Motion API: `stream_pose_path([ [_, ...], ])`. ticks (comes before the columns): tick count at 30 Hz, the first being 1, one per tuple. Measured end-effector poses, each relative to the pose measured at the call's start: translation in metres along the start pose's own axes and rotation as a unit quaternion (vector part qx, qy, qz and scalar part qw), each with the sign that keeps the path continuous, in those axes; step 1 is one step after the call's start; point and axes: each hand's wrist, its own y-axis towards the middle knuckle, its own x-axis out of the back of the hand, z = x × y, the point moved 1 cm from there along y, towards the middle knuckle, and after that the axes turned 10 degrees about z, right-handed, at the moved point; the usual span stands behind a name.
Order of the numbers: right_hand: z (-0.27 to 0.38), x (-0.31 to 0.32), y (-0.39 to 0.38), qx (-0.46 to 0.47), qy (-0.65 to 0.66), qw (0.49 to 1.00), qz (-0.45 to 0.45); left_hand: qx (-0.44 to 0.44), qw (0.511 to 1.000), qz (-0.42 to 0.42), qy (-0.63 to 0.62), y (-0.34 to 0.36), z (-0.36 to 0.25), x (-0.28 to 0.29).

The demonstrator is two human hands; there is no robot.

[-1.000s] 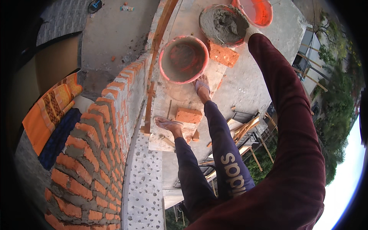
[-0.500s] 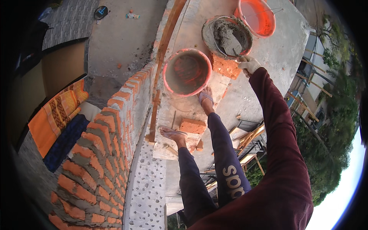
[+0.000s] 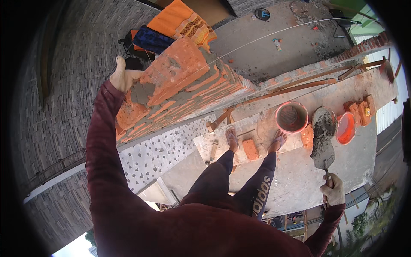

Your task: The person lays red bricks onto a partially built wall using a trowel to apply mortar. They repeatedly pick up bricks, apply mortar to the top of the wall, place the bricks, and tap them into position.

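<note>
My right hand (image 3: 335,191), in a pale glove, is wrapped round the handle of a trowel (image 3: 324,160). Grey mortar (image 3: 322,138) covers much of its blade, which overlaps the mortar bucket (image 3: 329,112) in view. On the left, my gloved left hand (image 3: 123,77) is at the end of the brick wall (image 3: 195,105), thumb raised apart from the fingers. Its fingers reach to the edge of a brick (image 3: 175,68) on top; their tips are partly hidden. Fresh mortar shows beside that brick.
A wide basin (image 3: 292,117) and an orange bucket (image 3: 345,128) stand on the platform (image 3: 274,188) with loose bricks (image 3: 251,149). My feet are there too. A taut string (image 3: 274,38) runs over the wall. Orange cloth (image 3: 182,19) hangs beyond it.
My view has swung toward the wall. My left hand has come into view at its end. My right hand has lifted the mortar-laden trowel from the bucket.
</note>
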Motion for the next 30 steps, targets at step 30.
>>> stream_pose_path([
  [30,0.295,-0.439,-0.046,0.118,0.040,0.956,0.267,-0.072,-0.075,0.088,-0.991,0.053,0.011,-0.007],
])
